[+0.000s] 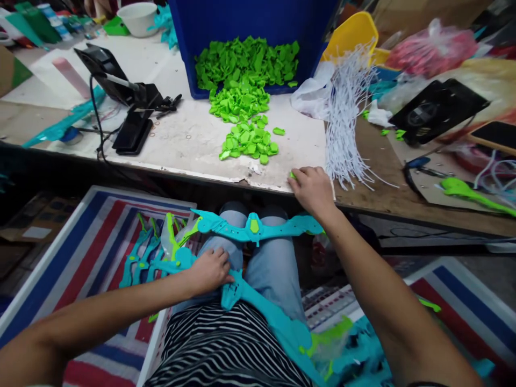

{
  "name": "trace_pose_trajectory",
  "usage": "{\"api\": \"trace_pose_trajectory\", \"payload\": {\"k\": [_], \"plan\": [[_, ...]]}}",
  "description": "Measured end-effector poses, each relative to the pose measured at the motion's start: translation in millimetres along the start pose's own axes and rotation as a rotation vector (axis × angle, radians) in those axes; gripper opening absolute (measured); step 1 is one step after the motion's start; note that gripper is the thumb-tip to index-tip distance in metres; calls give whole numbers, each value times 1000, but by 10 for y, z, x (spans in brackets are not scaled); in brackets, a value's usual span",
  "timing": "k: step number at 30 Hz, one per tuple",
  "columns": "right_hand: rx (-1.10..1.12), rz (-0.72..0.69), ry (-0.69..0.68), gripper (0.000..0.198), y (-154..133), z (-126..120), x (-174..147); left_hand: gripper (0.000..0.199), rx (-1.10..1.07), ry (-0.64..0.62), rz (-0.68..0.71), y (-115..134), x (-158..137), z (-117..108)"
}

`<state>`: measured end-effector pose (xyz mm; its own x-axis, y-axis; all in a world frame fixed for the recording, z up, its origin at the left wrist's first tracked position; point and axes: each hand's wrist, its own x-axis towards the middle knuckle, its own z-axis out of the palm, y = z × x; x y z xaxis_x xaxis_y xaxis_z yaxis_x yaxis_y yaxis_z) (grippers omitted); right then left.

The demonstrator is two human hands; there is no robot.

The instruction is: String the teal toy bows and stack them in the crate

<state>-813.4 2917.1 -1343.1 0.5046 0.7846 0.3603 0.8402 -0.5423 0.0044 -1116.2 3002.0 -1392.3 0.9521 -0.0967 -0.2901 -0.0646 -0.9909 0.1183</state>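
My left hand (207,270) is closed around the middle of a teal plastic toy-bow-shaped part (274,314) that lies slantwise across my lap. Just beyond it, a second teal part (226,228) rests over my knees, with a green piece fitted at its centre. At the table's front edge, my right hand (312,188) has its fingers pinched together on a small green plastic piece (293,174), mostly hidden under the fingertips. Loose green pieces (248,141) of similar colour lie in a heap on the table, spilling from a tipped blue bin (258,21).
White ties (349,123) hang over the table edge on the right. A phone (133,131) and a black stand (108,78) are on the left. Striped-lined crates flank my legs; teal parts (141,263) lie in the left one. A yellow scoop (355,35) leans beside the bin.
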Motion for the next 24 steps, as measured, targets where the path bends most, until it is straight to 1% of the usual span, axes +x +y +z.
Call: {"api": "trace_pose_trajectory", "payload": {"k": [2,5,6,7,8,9,11,12,13,14,16,19,21,22,24], "plan": [[-8,17,0,34,-12,30,9,41,-51,-91,-48,79,-164,1],[6,7,17,33,-13,57,2,41,-147,-172,-112,124,-346,-19],[21,-3,28,32,-9,68,-5,39,-188,-191,-132,108,-368,-35],[38,-12,39,31,-4,79,-12,36,-228,-177,-156,78,-358,-55],[54,-16,49,31,-1,92,-19,35,-254,-121,-182,41,-313,-77],[68,-15,52,31,1,104,-25,36,-259,-26,-208,1,-230,-97],[92,-2,45,32,0,122,-28,47,-210,211,-240,-64,33,-124],[103,6,38,32,0,125,-26,52,-172,300,-238,-84,194,-129],[115,14,29,32,0,122,-22,54,-145,342,-228,-96,357,-130],[131,23,22,32,2,112,-19,54,-135,347,-221,-104,509,-131],[184,33,27,30,1,67,-37,54,-169,306,-216,-132,743,-155],[329,-7,98,28,-54,-47,-189,53,-317,190,-184,-281,908,-293],[436,-76,146,28,-149,-116,-403,47,-459,70,-112,-449,959,-426],[480,-116,153,28,-209,-133,-539,43,-543,-3,-66,-536,987,-486],[539,-197,135,27,-334,-113,-835,41,-730,-130,3,-681,1061,-561]]}}
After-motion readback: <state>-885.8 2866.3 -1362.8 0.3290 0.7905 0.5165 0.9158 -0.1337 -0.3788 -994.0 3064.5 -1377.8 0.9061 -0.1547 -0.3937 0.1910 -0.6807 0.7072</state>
